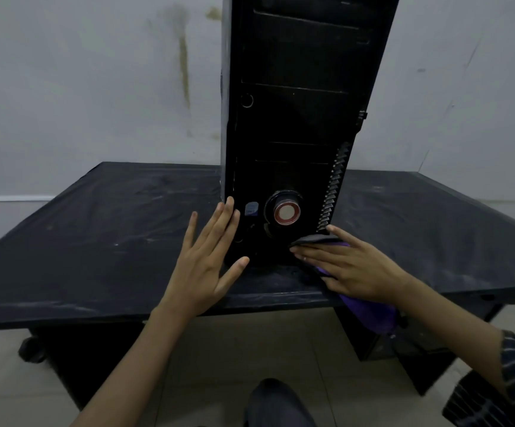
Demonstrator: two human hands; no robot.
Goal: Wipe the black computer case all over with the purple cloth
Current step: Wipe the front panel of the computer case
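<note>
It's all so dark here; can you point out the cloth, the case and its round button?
cloth (370, 312), head view, its hanging purple end.
case (296, 118), head view, middle of its front panel.
button (283, 213), head view, pale centre inside its red ring.

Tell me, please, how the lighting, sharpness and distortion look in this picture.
The head view is dim and flat, so the black computer case loses front detail; its wide-angle lens leans the case and bows the table edges; the purple cloth under the right hand looks soft; no strong glare.
</note>
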